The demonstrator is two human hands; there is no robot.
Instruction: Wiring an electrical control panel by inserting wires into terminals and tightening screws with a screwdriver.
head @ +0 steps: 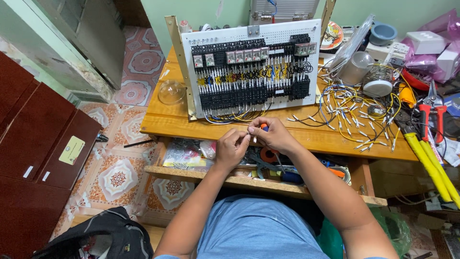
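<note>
At the front edge of the wooden desk (177, 125), your two hands meet just above the open drawer (201, 176). Your left hand (231, 148) is curled, its fingertips pinched on the end of a thin wire (251, 135) that is too small to make out clearly. Your right hand (274, 135) is closed around a small screwdriver (264, 127), whose orange and blue handle tip shows between thumb and forefinger. The two hands touch at the fingertips, right where the wire end sits.

Just behind your hands, a white perforated panel (268, 34) leans upright on the desk, carrying rows of black terminal blocks and clear relays (230, 56) with yellow, blue and black wiring hanging from its lower edge. To the right of the panel, a loose tangle of cut wires (357, 112) with white sleeved ends spreads over the desk. Near the right edge lie red-handled pliers (432, 111) and a long yellow-handled tool (429, 160). A clear dome lid (171, 92) rests near the left edge, beside the panel's wooden frame. A glass jar (378, 80) stands toward the back right corner. Inside the drawer, an orange roll of tape (268, 155) lies below your right hand.
</note>
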